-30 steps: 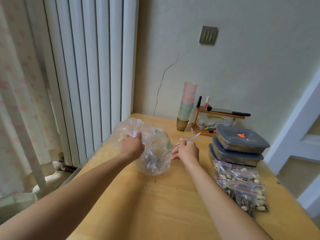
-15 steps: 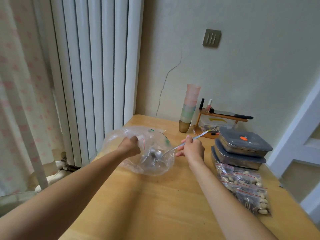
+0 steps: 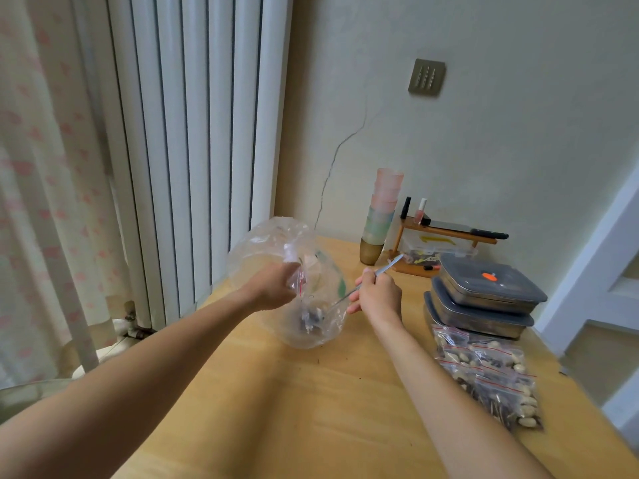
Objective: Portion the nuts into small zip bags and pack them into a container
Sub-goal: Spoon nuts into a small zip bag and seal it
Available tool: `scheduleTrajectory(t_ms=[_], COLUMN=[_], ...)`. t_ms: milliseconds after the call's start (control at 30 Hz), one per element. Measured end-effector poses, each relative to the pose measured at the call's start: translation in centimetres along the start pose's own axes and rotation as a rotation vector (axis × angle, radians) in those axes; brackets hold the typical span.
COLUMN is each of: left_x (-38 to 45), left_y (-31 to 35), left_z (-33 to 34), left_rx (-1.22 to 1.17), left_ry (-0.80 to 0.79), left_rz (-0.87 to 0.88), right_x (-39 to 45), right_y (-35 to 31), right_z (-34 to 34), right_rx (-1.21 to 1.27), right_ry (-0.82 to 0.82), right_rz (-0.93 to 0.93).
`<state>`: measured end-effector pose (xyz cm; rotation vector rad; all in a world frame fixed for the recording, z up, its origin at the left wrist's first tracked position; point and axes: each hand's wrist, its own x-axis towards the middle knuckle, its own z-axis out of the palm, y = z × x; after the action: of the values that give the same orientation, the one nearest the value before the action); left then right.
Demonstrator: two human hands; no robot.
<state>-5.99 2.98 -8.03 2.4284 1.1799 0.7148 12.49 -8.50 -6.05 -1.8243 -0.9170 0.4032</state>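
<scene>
With the left hand [image 3: 273,288] gripping the large clear bag [image 3: 304,281] and a small zip bag, the right hand [image 3: 377,297] is pinching the spoon [image 3: 359,288], whose bowl is dipping below both grips into the dark nuts [image 3: 311,321]; scoop shallow, lifting level.

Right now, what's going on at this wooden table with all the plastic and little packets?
A person is portioning nuts. Their left hand grips the gathered top of a large clear plastic bag, along with what looks like a small red-striped zip bag. Their right hand holds a metal spoon dipped to the bag's dark contents. Filled small zip bags lie to the right, in front of two stacked grey lidded containers.
</scene>
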Motion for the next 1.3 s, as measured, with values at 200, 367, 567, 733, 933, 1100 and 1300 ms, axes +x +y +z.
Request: scheduleTrajectory(t_ms=[200,367,567,733,933,1100,1300], left_x=[-0.9,-0.2,-0.1,-0.7,-1.0,-0.7,-0.4], left_y=[-3.7,-3.5,-2.3,-3.9,-3.6,-2.7,-3.3], left_z=[1.1,0.8,1.0,1.5,1.6,0.8,1.3], left_rx=[0.265,0.089,-0.003,0.031,-0.121,-0.323,-0.324], left_ry=[-0.285,-0.14,-0.056,-0.14,-0.18,-0.293,-0.219], left_rz=[-0.332,-0.288,-0.283,-0.321,-0.233,-0.211,-0.386], right_x=[-0.1,0.1,0.5,0.8,0.5,0.2,0.0], right_y=[-0.1,-0.4,-1.7,-1.9,-1.8,-2.0,-2.9], right_z=[-0.3,-0.3,-0.5,-0.7,0.0,0.4,0.8], right_rx=[-0.018,0.038,0.12,0.149,0.137,0.097,0.029], right_ry=[0.023,0.064,0.187,0.219,0.123,0.091,0.078], right_rz=[-0.002,-0.01,-0.026,-0.038,-0.05,-0.088,-0.211])
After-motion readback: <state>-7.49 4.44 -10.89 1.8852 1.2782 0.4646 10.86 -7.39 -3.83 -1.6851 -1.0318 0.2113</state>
